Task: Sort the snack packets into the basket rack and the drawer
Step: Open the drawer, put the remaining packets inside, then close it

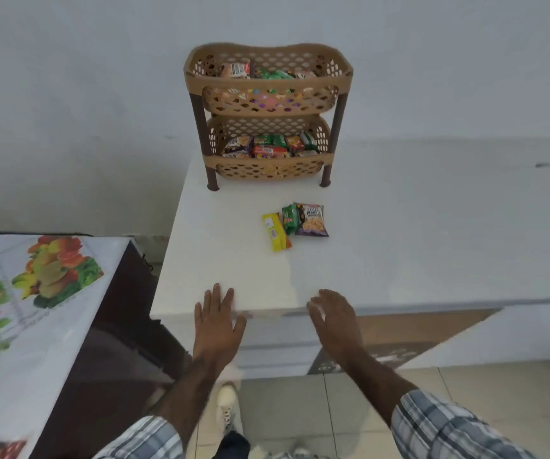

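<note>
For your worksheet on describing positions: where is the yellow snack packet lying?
In the head view the yellow snack packet lies on the white countertop, left of the green packet, in front of the basket rack.

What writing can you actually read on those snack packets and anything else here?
"SALTED PEANUTS" (probable, blurred): on the purple packet lying on the white counter.
Green packet: print too blurred to read.
Yellow packet: only a small label, unreadable.
Packets in the basket rack: too small and blurred.
Floral tablecloth: a faint line of print, unreadable.
</note>
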Available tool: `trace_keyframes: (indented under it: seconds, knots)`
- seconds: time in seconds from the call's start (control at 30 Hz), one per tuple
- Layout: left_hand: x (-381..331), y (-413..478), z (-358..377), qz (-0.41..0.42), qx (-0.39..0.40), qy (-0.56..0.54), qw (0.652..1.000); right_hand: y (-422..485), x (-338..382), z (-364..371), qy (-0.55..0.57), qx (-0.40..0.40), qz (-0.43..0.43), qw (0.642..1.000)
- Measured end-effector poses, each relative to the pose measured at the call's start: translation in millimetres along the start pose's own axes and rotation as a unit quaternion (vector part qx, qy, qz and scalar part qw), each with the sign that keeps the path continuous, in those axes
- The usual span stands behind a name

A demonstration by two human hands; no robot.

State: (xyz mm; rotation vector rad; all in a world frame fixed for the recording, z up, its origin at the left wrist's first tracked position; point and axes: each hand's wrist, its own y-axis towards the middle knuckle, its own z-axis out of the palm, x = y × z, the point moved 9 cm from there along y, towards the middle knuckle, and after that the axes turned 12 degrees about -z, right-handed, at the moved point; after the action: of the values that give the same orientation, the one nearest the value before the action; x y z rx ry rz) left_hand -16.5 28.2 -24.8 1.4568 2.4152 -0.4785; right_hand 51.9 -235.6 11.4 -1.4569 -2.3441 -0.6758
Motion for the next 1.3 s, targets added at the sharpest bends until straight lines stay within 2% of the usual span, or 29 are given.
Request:
trace_keyframes:
  seconds: [0.07, 0.1, 0.17, 0.2, 0.27, 0.3, 0.33, 0.43, 0.5, 0.6, 0.73, 0.93, 1.2, 1.3]
  knots:
    - [4, -22, -20, -0.056, -0.072, -0.139, 0.986, -16, -11, -3, 0.145, -0.063, 0.137, 0.978]
    - [16, -31, -25, -0.110, -0.108, -0.223, 0.963, -24, -15, 5, 0.258, -0.072, 0.226, 0.937]
    - [44, -43, -25, -0.254, -0.106, -0.388, 0.879, -42, -10, 40, 0.490, -0.046, 0.386, 0.780]
    - [55, -45, -17, -0.320, -0.061, -0.480, 0.815, -48, -1, 53, 0.557, -0.023, 0.422, 0.715]
    - [58, -47, 6, -0.397, 0.064, -0.639, 0.656, -54, 9, 67, 0.628, -0.005, 0.444, 0.639]
    - [55, -46, 10, -0.400, 0.116, -0.687, 0.595, -53, 12, 70, 0.655, -0.019, 0.444, 0.611]
    - [54, -43, 10, -0.392, 0.149, -0.717, 0.557, -51, 16, 69, 0.679, -0.036, 0.439, 0.587]
    - [57, -36, 3, -0.372, 0.195, -0.772, 0.477, -40, 20, 73, 0.720, -0.082, 0.434, 0.536]
    - [68, -27, 3, -0.370, 0.187, -0.793, 0.446, -37, 22, 80, 0.735, -0.107, 0.432, 0.512]
    - [85, -11, 1, -0.353, 0.152, -0.815, 0.434, -33, 26, 88, 0.743, -0.132, 0.424, 0.501]
    - [96, -5, 7, -0.357, 0.164, -0.786, 0.478, -27, 38, 82, 0.731, -0.142, 0.422, 0.516]
    - [109, -4, 15, -0.383, 0.163, -0.756, 0.505, -37, 31, 90, 0.683, -0.114, 0.457, 0.558]
    - [123, -15, 18, -0.402, 0.144, -0.708, 0.562, -55, 9, 97, 0.603, -0.071, 0.523, 0.599]
    - [125, -22, 19, -0.399, 0.142, -0.706, 0.567, -65, 5, 97, 0.579, -0.073, 0.528, 0.617]
